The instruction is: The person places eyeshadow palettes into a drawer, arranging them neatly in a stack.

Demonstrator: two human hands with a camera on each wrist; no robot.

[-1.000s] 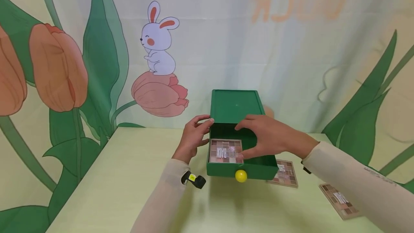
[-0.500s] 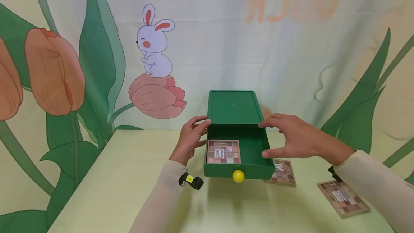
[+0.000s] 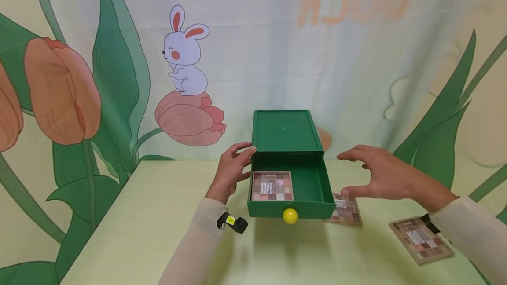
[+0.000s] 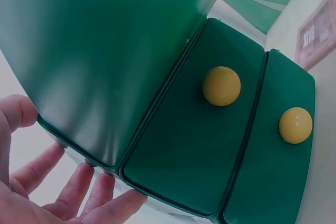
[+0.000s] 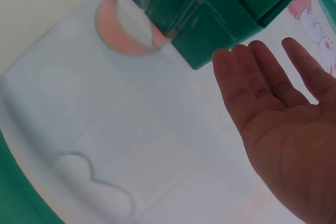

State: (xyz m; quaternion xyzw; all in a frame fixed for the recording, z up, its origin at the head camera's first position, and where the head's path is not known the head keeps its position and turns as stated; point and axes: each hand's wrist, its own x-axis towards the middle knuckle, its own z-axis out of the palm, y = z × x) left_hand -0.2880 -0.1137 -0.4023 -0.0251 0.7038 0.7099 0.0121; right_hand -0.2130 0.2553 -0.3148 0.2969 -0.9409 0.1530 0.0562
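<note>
The top drawer (image 3: 291, 209) of a green drawer cabinet (image 3: 286, 130) is pulled out, with a yellow round knob on its front. An eyeshadow palette (image 3: 271, 186) with a clear printed lid lies flat in its left half. My left hand (image 3: 231, 168) rests its fingertips along the cabinet's left side, and in the left wrist view its fingers (image 4: 73, 190) lie spread at the cabinet's edge. To the right of the drawer, my right hand (image 3: 386, 175) hangs with thumb and fingers apart, holding nothing.
A second palette (image 3: 345, 211) lies on the table (image 3: 178, 214), partly behind the drawer's right corner. Further right, a third palette (image 3: 420, 239) is partly covered by the right wrist strap. Two lower drawers (image 4: 194, 129) are closed. A printed curtain (image 3: 253, 56) hangs behind.
My right hand has let go of the palette in the drawer and moved out to the right, past the drawer's side. My left hand has stayed at the cabinet's side.
</note>
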